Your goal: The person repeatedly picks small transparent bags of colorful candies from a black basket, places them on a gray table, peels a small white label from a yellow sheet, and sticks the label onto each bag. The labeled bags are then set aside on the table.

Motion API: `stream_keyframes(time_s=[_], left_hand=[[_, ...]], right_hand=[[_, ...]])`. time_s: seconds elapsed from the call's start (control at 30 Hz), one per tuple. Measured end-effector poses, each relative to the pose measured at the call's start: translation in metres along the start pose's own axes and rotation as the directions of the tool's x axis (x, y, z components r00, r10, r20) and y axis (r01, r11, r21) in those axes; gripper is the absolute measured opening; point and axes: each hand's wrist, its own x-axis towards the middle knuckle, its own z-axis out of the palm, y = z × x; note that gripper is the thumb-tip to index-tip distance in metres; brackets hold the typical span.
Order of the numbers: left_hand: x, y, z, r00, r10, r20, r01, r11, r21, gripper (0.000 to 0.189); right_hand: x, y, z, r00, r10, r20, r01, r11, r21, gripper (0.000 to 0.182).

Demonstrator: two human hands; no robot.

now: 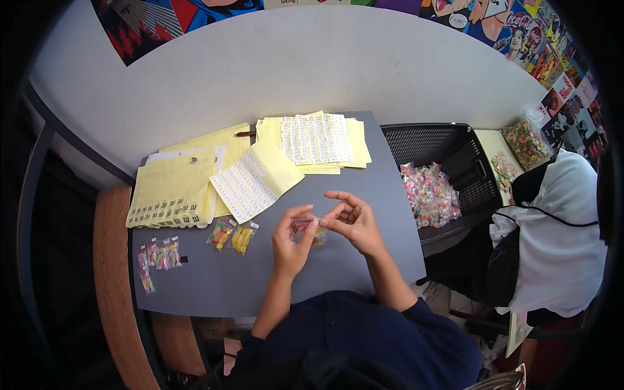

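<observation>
Between my two hands, above the grey table [234, 287], is a small clear zip bag [319, 237] with colourful sweets inside. My left hand [292, 236] grips its top strip at one end. The thumb and forefinger of my right hand [353, 222] pinch the other end of that strip. Two filled sweet bags [242, 239] with small white labels lie to the left of my left hand. Beyond my hands rests a yellow-backed sheet of white stickers [248, 183], partly peeled. Fingers cover part of the held bag.
More labelled bags [165, 253] lie at the table's left side. Yellow sheets [170, 180] and a stack of sticker sheets [317, 139] are at the back, near a dark pen [244, 134]. A black crate [468, 161] holds many sweet bags [431, 195]. Another person [551, 243] sits at right.
</observation>
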Motion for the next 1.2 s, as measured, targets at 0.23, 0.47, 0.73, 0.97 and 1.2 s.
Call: stream_keyframes(time_s=[0.23, 0.47, 0.73, 0.97, 1.2], left_hand=[[0.001, 0.002, -0.001, 1.0, 0.008, -0.005, -0.008, 1.0, 0.008, 0.037], [-0.003, -0.002, -0.006, 0.996, -0.06, -0.067, 0.056, 0.997, -0.06, 0.043], [-0.013, -0.001, -0.016, 0.984, -0.125, -0.131, 0.108, 0.986, -0.128, 0.05], [-0.028, 0.005, -0.024, 0.984, -0.128, -0.124, 0.119, 0.99, -0.074, 0.057], [-0.033, -0.003, -0.052, 0.961, -0.174, -0.217, 0.128, 0.969, -0.21, 0.055]], right_hand=[[0.003, 0.0, 0.002, 1.0, -0.026, -0.015, 0.025, 0.998, -0.058, 0.05], [0.008, 0.008, -0.002, 0.994, 0.095, 0.058, -0.095, 0.995, -0.009, 0.046], [0.005, 0.012, 0.007, 0.997, 0.065, 0.041, -0.062, 0.996, -0.065, 0.044], [0.0, 0.02, 0.015, 0.987, 0.058, 0.15, -0.043, 0.993, -0.106, 0.035], [0.01, 0.046, 0.034, 0.982, 0.166, 0.088, -0.165, 0.986, -0.02, 0.027]])
